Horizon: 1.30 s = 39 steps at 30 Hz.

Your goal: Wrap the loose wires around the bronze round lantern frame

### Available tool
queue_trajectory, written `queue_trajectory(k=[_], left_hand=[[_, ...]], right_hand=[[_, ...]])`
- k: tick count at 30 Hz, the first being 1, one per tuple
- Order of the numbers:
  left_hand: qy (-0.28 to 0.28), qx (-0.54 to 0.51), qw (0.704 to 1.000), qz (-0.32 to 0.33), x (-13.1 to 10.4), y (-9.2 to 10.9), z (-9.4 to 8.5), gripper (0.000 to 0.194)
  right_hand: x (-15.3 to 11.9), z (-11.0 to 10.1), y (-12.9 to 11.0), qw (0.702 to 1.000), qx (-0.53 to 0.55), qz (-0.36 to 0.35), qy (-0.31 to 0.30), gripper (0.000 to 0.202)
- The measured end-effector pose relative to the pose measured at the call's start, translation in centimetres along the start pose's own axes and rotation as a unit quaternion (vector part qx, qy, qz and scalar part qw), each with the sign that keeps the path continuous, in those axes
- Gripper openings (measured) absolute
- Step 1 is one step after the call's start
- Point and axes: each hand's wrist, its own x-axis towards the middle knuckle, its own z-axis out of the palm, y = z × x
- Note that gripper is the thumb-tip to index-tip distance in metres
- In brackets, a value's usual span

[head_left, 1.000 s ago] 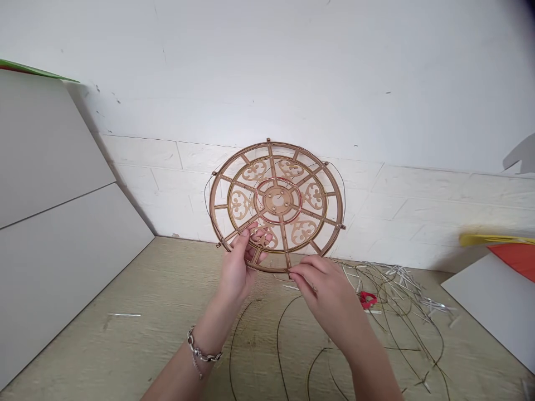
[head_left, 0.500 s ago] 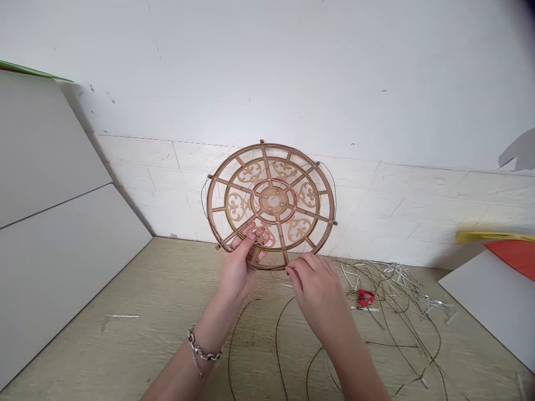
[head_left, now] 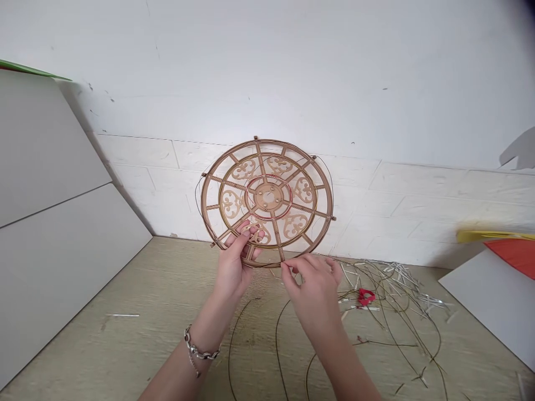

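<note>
A round brown openwork frame [head_left: 267, 198] with spokes and heart-shaped scrollwork stands tilted toward me in front of the wall. Thin dark wire runs around its outer ring, a golden ring lies further in, and red wire circles the hub. My left hand [head_left: 236, 259] grips the lower left of the frame, thumb in front and fingers through the openings. At the bottom rim my right hand [head_left: 313, 281] pinches thin wire against the ring with thumb and index finger; the exact contact is partly hidden. A dark wire [head_left: 277, 340] curves over the table below that hand.
On the table [head_left: 167, 312], right of my hands, lie tangled brown wires [head_left: 393, 328], silvery strips [head_left: 401, 275] and a red scrap [head_left: 366, 297]. One strip [head_left: 122, 316] lies at left. Grey panels [head_left: 62, 234] stand left, with a pale board [head_left: 497, 301] at right.
The frame and both hands have shifted slightly left and up. My right hand still pinches at the bottom rim, its outer fingers lifted a little more.
</note>
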Motion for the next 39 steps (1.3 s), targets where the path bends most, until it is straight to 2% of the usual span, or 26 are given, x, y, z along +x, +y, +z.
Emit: queue_trajectory(k=[6,9,12,15,17,21,26,31,39], left_hand=[[-0.005,0.003,1.0,-0.006,0.4,-0.3,-0.2,0.03],[-0.001,0.005,1.0,-0.006,0.3,-0.5,-0.2,0.03],[0.001,0.011,1.0,-0.004,0.1,-0.5,-0.1,0.029],[-0.001,0.018,1.0,-0.001,0.0,-0.5,-0.1,0.028],[0.001,0.018,1.0,0.0,0.0,-0.5,-0.1,0.027],[0.006,0.013,1.0,0.0,0.0,-0.4,-0.1,0.025],[0.005,0.008,1.0,0.0,0.1,-0.4,-0.1,0.025],[0.0,0.013,1.0,0.005,0.1,-0.5,-0.1,0.028],[-0.004,0.009,1.0,-0.002,-0.1,-0.3,-0.1,0.027]], right_hand=[[-0.2,-0.1,0.1,0.988,-0.084,-0.128,0.001,0.022],[-0.2,0.0,0.0,0.992,-0.074,-0.104,0.0,0.02],[-0.2,0.4,0.0,0.999,-0.019,-0.026,-0.002,0.016],[-0.3,1.0,0.0,0.997,0.057,0.033,-0.034,0.013],[-0.3,1.1,0.1,0.993,0.091,0.041,-0.058,0.011],[-0.1,0.5,0.1,0.993,0.098,0.013,-0.071,0.008],[0.2,-0.6,0.4,0.999,0.022,-0.026,-0.025,0.018],[0.1,-0.4,0.9,0.996,-0.037,-0.08,-0.01,0.02],[0.1,-0.7,0.6,0.991,-0.079,-0.108,-0.021,0.019]])
